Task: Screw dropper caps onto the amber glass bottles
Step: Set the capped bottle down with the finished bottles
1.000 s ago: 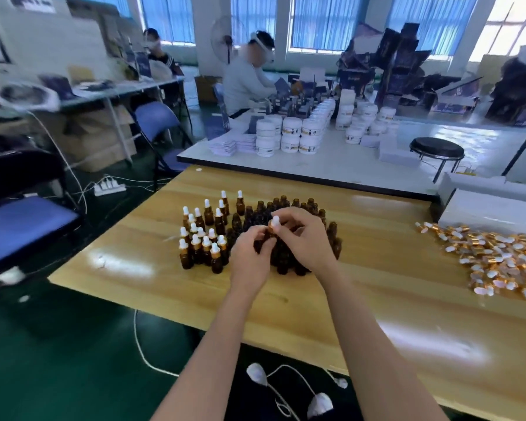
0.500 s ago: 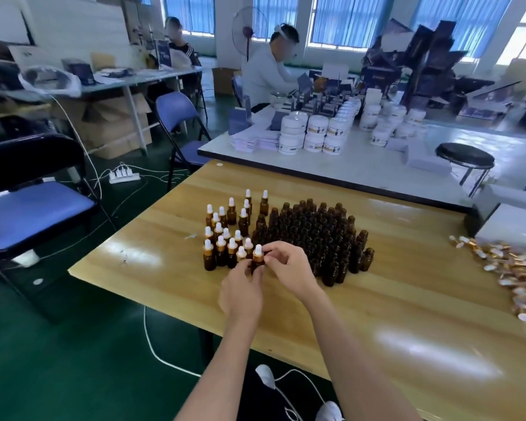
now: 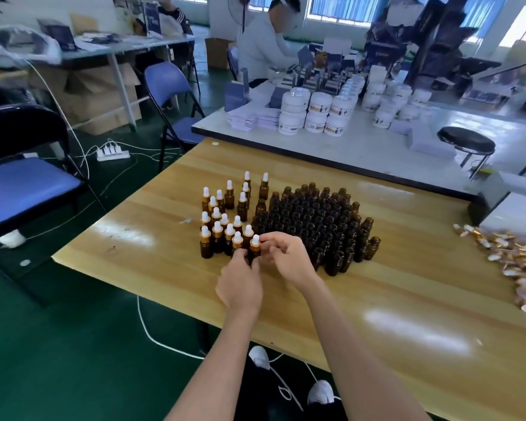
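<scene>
On the wooden table (image 3: 377,314) stands a dense block of open amber bottles (image 3: 316,220). To its left are several capped bottles (image 3: 222,214) with white dropper bulbs and gold collars. At the front edge of that capped group stands one capped bottle (image 3: 254,246). My left hand (image 3: 240,284) grips its glass body from below. My right hand (image 3: 286,256) pinches its gold cap with thumb and forefinger. A heap of loose dropper caps (image 3: 513,259) lies at the table's far right.
A white table (image 3: 362,147) with stacked white jars (image 3: 316,112) adjoins the far edge. Blue folding chairs (image 3: 22,183) stand at the left, with a power strip (image 3: 113,153) and cables on the green floor. A black stool (image 3: 466,144) and white boxes (image 3: 513,214) sit at the right. A person works behind.
Both hands brought the bottle from above the open block down and left to the front of the capped group. The view shifted left and downward.
</scene>
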